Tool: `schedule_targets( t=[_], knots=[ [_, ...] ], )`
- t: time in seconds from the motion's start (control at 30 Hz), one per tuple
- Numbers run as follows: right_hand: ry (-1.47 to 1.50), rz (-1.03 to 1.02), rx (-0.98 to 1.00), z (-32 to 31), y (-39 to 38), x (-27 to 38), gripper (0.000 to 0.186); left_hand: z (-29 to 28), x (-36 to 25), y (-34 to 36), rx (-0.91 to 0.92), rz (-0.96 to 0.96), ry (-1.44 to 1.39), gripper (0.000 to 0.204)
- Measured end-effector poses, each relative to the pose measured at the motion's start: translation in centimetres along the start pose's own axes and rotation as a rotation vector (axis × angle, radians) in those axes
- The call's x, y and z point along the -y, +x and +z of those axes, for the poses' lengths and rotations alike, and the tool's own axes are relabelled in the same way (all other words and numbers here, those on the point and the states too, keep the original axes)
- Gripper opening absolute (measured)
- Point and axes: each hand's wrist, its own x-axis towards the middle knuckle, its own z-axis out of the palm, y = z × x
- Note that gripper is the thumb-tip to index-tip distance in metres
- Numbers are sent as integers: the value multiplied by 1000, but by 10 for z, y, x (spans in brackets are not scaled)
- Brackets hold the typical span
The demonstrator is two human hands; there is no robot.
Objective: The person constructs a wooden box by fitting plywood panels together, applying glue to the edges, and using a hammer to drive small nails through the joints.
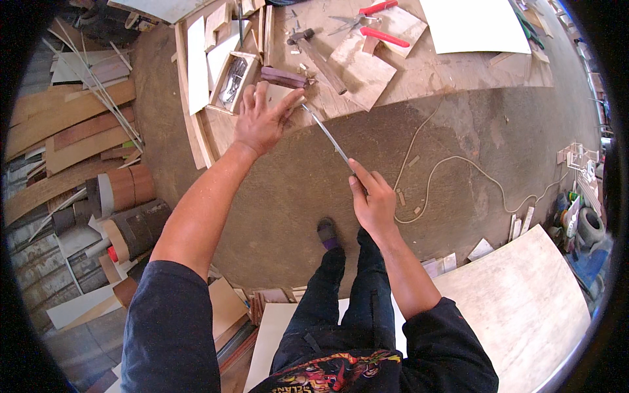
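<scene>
My left hand is at the near edge of the workbench, its fingers bent over a small pale wooden piece and holding it against the top. My right hand is closed around the end of a long, thin metal tool; the fingers cover its handle. The tool slants up to the left, and its tip meets the wooden piece beside my left fingers. Whether the tip cuts into the wood is too small to tell. Just beyond my left hand lies a dark reddish-brown block.
An open wooden box of nails stands left of the block. On the workbench lie a hammer, red-handled snips, thin boards and a white sheet. A pale cord snakes over the floor; wood offcuts pile at left.
</scene>
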Motion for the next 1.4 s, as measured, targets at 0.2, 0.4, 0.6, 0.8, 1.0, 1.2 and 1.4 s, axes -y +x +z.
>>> schedule_targets(
  t=[0.2, 0.4, 0.6, 0.8, 1.0, 1.2, 1.4],
  knots=[
    [-3, 7, 0, 0, 0, 2, 38, 0, 1, 0, 26, 3, -7, 62],
    [5, 8, 5, 0, -1, 3, 37, -2, -2, 0, 27, -2, -1, 62],
    [7, 11, 17, 0, -1, 2, 36, -1, 1, 0, 26, 7, -7, 62],
    [53, 37, 29, -1, 1, 0, 36, 1, 1, 1, -10, 23, -24, 59],
    [11, 13, 32, -3, 3, -2, 38, 0, 2, 2, -14, 36, -16, 58],
    [-111, -43, -2, -7, 4, 6, 40, -2, 2, 2, -26, 50, 12, 56],
    [-349, -117, -64, -8, 0, 19, 38, -4, 0, 1, -7, 49, 2, 57]
  ],
)
